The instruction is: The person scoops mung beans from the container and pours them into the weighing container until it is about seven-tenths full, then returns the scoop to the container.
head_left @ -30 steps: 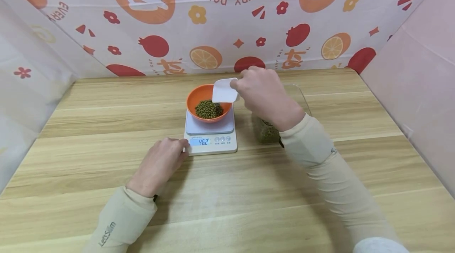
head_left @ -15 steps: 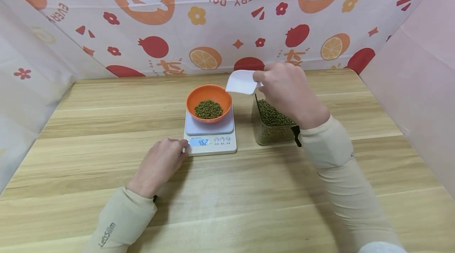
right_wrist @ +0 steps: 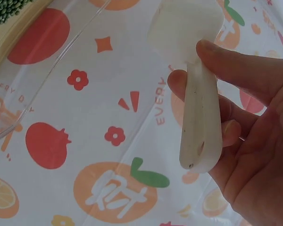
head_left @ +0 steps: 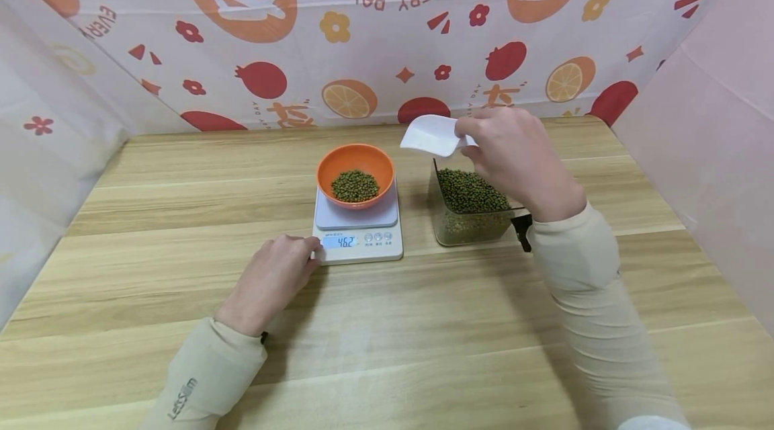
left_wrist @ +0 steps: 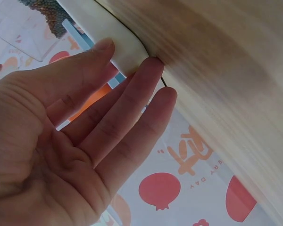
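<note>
My right hand (head_left: pixel 514 154) grips a white scoop (head_left: pixel 431 135) by its handle, above the back of a clear container (head_left: pixel 471 232) of mung beans (head_left: pixel 473 191). In the right wrist view, thumb and fingers close around the scoop handle (right_wrist: pixel 198 122); no beans show in the scoop. An orange bowl (head_left: pixel 338 160) with a small heap of mung beans (head_left: pixel 355 186) stands on a white kitchen scale (head_left: pixel 387 254), whose display reads 46.2. At the scale's front left corner rests my left hand (head_left: pixel 275 275). In the left wrist view its fingers (left_wrist: pixel 127 113) lie nearly straight along the scale's edge (left_wrist: pixel 127 47).
Everything stands on a light wooden table (head_left: pixel 387 349). Behind it hangs a fruit-patterned cloth (head_left: pixel 387 47), close to the table's back edge. A pale side panel (head_left: pixel 719 127) borders the table on the right.
My right hand has moved right with the scoop, from over the bowl to over the container, uncovering the beans there. My left hand has stayed at the scale; the display still reads 46.2.
</note>
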{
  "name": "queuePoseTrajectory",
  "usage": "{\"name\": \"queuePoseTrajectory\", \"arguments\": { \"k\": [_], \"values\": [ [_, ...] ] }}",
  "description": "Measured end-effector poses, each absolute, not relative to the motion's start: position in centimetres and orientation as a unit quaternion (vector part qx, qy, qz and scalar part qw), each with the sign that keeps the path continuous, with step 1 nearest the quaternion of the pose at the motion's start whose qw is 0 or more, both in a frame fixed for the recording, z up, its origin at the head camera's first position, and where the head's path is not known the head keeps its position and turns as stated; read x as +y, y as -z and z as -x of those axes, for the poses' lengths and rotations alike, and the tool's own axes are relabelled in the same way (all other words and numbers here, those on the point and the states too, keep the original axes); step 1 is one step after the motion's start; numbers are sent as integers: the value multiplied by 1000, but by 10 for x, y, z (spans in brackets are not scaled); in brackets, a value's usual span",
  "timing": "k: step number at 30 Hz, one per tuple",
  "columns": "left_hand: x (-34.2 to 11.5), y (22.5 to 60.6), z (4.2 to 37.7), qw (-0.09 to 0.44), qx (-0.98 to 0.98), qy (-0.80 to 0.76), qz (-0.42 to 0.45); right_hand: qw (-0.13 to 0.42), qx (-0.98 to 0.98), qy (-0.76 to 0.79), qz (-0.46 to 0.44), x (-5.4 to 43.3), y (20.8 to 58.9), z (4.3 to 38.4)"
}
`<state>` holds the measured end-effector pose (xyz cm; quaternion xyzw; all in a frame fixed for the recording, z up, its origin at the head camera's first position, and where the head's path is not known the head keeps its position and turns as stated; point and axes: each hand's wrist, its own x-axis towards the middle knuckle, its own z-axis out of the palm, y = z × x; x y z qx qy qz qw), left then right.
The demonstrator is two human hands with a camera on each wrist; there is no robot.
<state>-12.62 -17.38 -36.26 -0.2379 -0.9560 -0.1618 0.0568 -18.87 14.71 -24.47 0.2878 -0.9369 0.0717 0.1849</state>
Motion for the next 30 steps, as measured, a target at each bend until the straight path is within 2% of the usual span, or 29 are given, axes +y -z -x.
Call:
{"name": "queuePoseTrajectory", "arguments": {
  "k": [21,30],
  "values": [
    [-174,362,125,57,-956,161,238,193,-937,-84,-279,186,237,182],
    [-174,364,126,61,-956,159,240,146,-955,-83,-244,196,229,179]
  ]
}}
